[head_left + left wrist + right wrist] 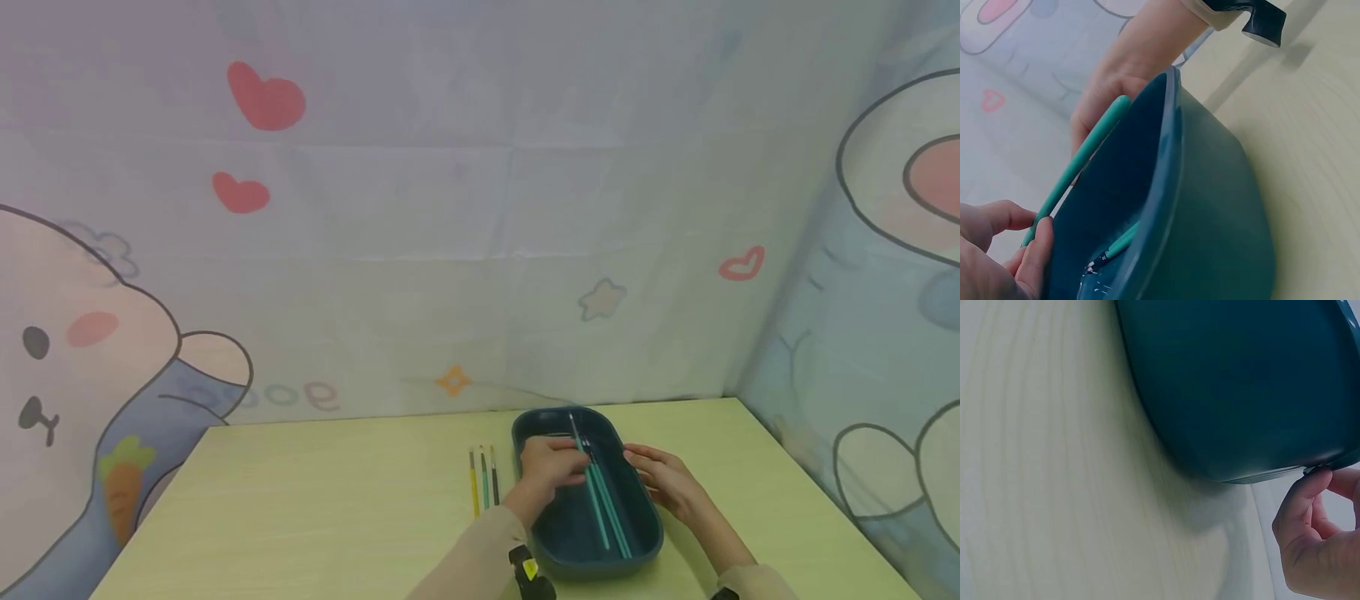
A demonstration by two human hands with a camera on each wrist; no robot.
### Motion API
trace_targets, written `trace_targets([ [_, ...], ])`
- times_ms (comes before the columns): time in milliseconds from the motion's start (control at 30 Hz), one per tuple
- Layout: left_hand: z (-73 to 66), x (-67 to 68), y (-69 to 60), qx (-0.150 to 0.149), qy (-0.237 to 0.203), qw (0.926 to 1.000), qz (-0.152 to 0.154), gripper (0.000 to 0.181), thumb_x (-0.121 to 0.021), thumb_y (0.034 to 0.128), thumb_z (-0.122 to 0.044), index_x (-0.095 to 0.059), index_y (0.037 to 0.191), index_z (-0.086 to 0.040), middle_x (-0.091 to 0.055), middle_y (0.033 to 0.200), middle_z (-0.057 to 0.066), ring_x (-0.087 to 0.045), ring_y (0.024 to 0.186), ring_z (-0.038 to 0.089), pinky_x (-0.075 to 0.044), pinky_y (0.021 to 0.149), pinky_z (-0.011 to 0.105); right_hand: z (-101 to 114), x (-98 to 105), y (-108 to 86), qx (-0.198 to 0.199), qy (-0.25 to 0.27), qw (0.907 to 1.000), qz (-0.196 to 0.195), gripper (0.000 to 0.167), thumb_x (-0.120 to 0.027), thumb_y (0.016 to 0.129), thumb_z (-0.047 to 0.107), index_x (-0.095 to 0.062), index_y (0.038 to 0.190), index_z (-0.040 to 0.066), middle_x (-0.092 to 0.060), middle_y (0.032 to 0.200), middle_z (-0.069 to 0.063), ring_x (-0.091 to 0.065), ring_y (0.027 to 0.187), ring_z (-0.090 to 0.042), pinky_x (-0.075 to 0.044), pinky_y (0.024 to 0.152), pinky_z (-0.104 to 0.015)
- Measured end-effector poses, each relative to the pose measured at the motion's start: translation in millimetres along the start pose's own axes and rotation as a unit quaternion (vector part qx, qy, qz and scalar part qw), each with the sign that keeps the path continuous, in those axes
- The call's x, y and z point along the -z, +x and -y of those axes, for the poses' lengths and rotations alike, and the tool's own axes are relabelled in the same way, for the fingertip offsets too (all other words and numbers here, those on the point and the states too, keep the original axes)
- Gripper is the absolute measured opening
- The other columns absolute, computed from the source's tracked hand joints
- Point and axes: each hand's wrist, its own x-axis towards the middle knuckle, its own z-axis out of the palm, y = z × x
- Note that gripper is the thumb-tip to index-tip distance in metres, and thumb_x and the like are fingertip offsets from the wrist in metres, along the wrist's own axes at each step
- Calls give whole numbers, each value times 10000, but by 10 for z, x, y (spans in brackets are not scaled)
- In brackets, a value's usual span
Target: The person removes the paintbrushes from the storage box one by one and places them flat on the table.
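Note:
A dark teal tray (558, 533) with raised walls stands on the table. Above its inside, the left hand (551, 467) pinches a green paintbrush (596, 498) between thumb and fingers; the left wrist view shows this brush (1079, 164) near the hand (1013, 240). Another green brush (613, 517) lies in the tray, its dark ferrule (1099, 259) low inside. At the tray's right side, the right hand (667, 479) holds the rim, thumb and finger pinching its edge in the right wrist view, where the hand (1322, 544) is beside the tray wall (1241, 394).
Left of the tray, several thin brushes lie side by side on the table (300, 500), among them a yellow one (474, 483), a green one (484, 482) and a dark one (494, 479). A printed cloth (420, 208) hangs behind the table.

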Motion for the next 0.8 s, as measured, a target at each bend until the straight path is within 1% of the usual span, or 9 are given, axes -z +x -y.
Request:
trace_targets([
  [133,-17,8,-13,0,0,10000,-38,320,-713,741,1,-697,1058,44,-725,919,129,-732,707,249,-615,589,306,3,-4,-4,-28,-18,10000,-20,618,-574,959,320,-386,1419,-48,-676,999,82,-659,848,-64,-565,681,-217],
  [233,-16,25,-15,-61,-25,10000,-42,322,-705,744,10,-695,1062,55,-725,927,134,-729,694,236,-614,587,301,5,-11,-7,-26,29,10000,-47,617,-584,953,318,-396,1412,-49,-674,1003,76,-663,842,-68,-569,678,-219],
  [333,-31,66,-38,-150,-98,9998,20,314,-702,751,19,-694,1062,61,-726,933,139,-730,701,228,-616,607,303,4,-11,-5,14,20,10000,-37,628,-587,951,325,-392,1410,-56,-673,1016,71,-662,846,-67,-571,680,-221],
  [467,-62,148,-80,-234,-171,9994,183,314,-700,766,16,-682,1073,80,-729,926,142,-731,710,215,-618,624,302,2,-20,0,4,-11,9999,-100,619,-589,949,322,-400,1407,-50,-669,1021,64,-660,849,-71,-566,681,-217],
  [600,-77,230,-103,-284,-132,9992,255,343,-699,783,-2,-667,1116,76,-719,982,171,-733,766,268,-622,648,326,1,-26,-3,21,-79,9999,-121,600,-579,955,312,-407,1404,-47,-666,1042,51,-664,863,-74,-567,686,-221],
  [700,-94,276,-119,-307,-108,9992,234,351,-694,791,-7,-660,1131,75,-714,1007,186,-730,794,302,-622,648,335,1,-23,-7,42,-121,9998,-129,602,-579,954,311,-407,1405,-48,-668,1073,34,-668,881,-75,-573,696,-233],
  [800,-100,311,-131,-317,-48,9992,236,360,-694,803,-15,-651,1149,77,-713,1018,189,-727,814,310,-622,652,330,0,-16,-8,49,-130,9998,-134,606,-580,953,312,-405,1407,-49,-667,1081,31,-668,887,-74,-573,699,-238],
])
